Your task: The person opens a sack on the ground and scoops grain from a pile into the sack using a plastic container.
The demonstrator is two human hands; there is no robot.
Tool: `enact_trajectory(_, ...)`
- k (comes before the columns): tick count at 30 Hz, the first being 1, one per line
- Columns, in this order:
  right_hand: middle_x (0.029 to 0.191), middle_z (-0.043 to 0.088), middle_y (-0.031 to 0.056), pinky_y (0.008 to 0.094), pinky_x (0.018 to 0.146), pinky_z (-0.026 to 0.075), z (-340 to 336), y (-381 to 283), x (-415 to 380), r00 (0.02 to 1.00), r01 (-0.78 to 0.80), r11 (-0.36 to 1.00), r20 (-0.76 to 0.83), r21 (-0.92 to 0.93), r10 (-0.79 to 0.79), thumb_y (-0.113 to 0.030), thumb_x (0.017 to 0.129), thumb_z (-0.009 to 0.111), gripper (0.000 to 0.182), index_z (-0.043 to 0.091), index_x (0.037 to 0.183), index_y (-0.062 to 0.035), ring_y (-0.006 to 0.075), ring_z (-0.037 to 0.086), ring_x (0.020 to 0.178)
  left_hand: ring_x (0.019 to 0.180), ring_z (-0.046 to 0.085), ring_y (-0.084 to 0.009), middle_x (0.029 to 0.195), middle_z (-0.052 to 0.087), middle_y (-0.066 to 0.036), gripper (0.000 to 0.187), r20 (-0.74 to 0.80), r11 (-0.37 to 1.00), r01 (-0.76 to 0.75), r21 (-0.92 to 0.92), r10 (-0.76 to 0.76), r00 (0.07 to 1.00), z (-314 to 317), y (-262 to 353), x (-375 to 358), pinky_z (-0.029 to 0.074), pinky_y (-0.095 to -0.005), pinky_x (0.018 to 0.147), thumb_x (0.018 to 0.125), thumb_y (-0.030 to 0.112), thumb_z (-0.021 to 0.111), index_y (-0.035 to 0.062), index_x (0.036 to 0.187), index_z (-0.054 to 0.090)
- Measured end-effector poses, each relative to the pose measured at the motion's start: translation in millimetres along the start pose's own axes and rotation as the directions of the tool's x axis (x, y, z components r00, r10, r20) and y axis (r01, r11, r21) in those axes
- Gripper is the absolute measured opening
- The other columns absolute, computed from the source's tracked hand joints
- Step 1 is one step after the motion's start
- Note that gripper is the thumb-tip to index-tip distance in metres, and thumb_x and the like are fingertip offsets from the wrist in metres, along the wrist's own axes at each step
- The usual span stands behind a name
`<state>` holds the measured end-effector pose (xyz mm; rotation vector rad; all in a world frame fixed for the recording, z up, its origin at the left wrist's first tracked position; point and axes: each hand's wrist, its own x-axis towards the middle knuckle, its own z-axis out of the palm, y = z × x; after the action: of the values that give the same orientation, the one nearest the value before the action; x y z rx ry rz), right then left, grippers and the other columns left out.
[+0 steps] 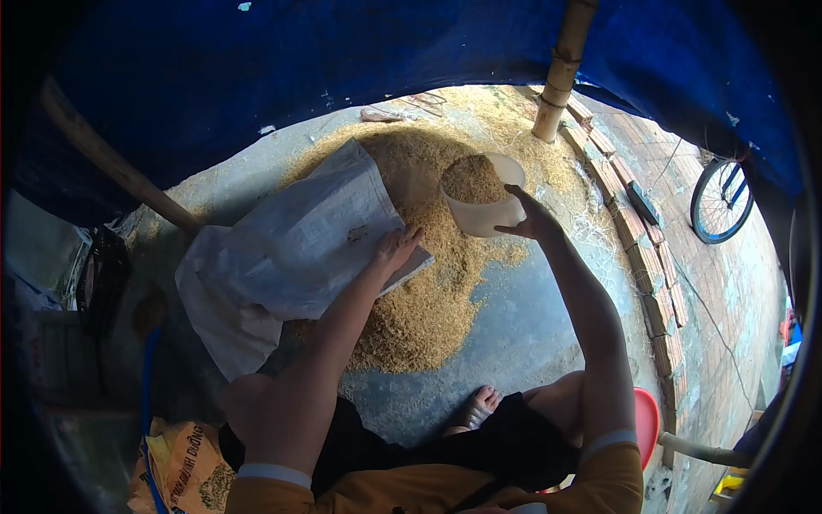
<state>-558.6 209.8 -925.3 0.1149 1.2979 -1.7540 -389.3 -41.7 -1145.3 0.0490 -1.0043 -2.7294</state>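
My right hand (536, 218) grips the rim and side of a whitish plastic tub (484, 221), tilted and filled with golden-brown husks (473, 180). Below and to its left, a pile of the same loose husks (411, 330) lies on the concrete floor. A white woven sack (295, 236) is spread over the left part of the pile, its mouth toward the tub. My left hand (398, 249) is closed on the sack near its mouth edge, some fingers hidden by the fabric. The tub is just right of the sack, apart from it.
A row of bricks (638, 244) edges the floor on the right, with a bicycle wheel (722, 201) beyond. Bamboo poles (561, 81) and a blue tarp (342, 60) hang close ahead. An orange printed bag (184, 467) lies at lower left, a red seat (646, 424) at lower right.
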Motion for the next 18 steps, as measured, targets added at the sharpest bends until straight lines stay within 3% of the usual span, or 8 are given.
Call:
enact_trajectory(1,0.132,0.016,0.0032,0.0534,0.084,0.041,1,0,-1,1.000,-0.020,1.000,-0.020,0.016,0.021,-0.023,0.076,0.062,0.047,0.042,0.118,-0.0211,0.0327,0.024,0.119,0.092,0.054,-0.0232,0.116,0.042,-0.020,0.016,0.051,0.897,-0.012,0.442,-0.012,0.999,33,18,-8,0.034,-0.0417,0.092,0.072,0.001,0.052,0.0044,0.057,0.047)
enact_trajectory(3,0.132,0.017,0.0019,0.0536,0.084,0.041,3,-1,0,1.000,-0.015,1.000,-0.023,-0.002,0.014,-0.021,0.078,0.059,0.044,0.042,0.119,-0.0212,0.0324,0.024,0.119,0.087,0.055,-0.0248,0.107,0.047,-0.021,0.003,0.116,0.199,-0.095,0.975,-0.099,0.988,83,53,-10,0.041,-0.0396,0.082,0.074,0.002,0.050,0.0040,0.075,0.047)
enact_trajectory(5,0.132,0.017,0.0005,0.0537,0.084,0.041,3,-2,-2,1.000,-0.008,1.000,-0.026,-0.026,0.007,-0.020,0.080,0.056,0.041,0.041,0.119,-0.0212,0.0321,0.024,0.119,0.083,0.057,-0.0264,0.098,0.052,-0.021,0.019,0.091,-0.641,-0.205,0.739,-0.207,0.974,134,86,-19,0.047,-0.0375,0.071,0.075,0.004,0.047,0.0037,0.094,0.048)
enact_trajectory(9,0.123,0.031,0.0048,0.0516,0.082,0.044,21,-9,-12,0.994,0.109,0.991,0.014,-0.074,-0.108,-0.028,0.076,0.062,0.044,0.046,0.114,-0.0151,0.0299,0.038,0.111,0.078,0.056,-0.0317,0.090,0.052,-0.023,0.025,-0.011,-0.696,-0.324,0.640,-0.430,0.903,106,117,-7,0.047,-0.0385,0.066,0.075,0.011,0.048,0.0017,0.098,0.048)
enact_trajectory(11,0.129,0.020,0.0063,0.0542,0.082,0.043,35,-18,-10,0.996,0.087,0.985,-0.004,-0.152,-0.088,-0.025,0.075,0.063,0.055,0.035,0.122,-0.0157,0.0338,0.025,0.118,0.077,0.054,-0.0349,0.085,0.051,-0.024,0.025,0.014,-0.496,-0.098,0.863,-0.170,0.985,133,158,-22,0.045,-0.0381,0.069,0.072,0.017,0.051,-0.0018,0.089,0.053)
enact_trajectory(13,0.127,0.020,0.0101,0.0538,0.082,0.043,57,-20,-5,0.979,0.096,0.980,-0.163,-0.175,-0.125,-0.029,0.069,0.068,0.069,0.029,0.124,-0.0143,0.0357,0.026,0.117,0.079,0.053,-0.0347,0.084,0.050,-0.023,0.025,0.081,-0.462,-0.261,0.848,-0.373,0.924,143,207,-35,0.044,-0.0371,0.072,0.070,0.020,0.053,-0.0022,0.082,0.057)
enact_trajectory(16,0.128,0.020,0.0113,0.0519,0.083,0.043,69,-22,7,0.962,0.256,0.932,0.156,-0.255,-0.222,-0.031,0.068,0.069,0.074,0.024,0.125,-0.0132,0.0368,0.029,0.117,0.080,0.053,-0.0334,0.088,0.050,-0.022,0.024,0.018,-0.525,-0.195,0.829,-0.323,0.946,151,255,-62,0.044,-0.0367,0.073,0.068,0.019,0.056,-0.0005,0.081,0.060)
enact_trajectory(18,0.127,0.021,0.0120,0.0519,0.083,0.043,97,-21,2,0.968,0.233,0.944,0.144,-0.233,-0.204,-0.031,0.068,0.069,0.076,0.023,0.125,-0.0136,0.0367,0.030,0.116,0.084,0.052,-0.0316,0.092,0.048,-0.021,0.026,-0.039,-0.567,-0.122,0.814,-0.264,0.964,155,275,-74,0.043,-0.0365,0.076,0.065,0.018,0.059,0.0001,0.084,0.060)
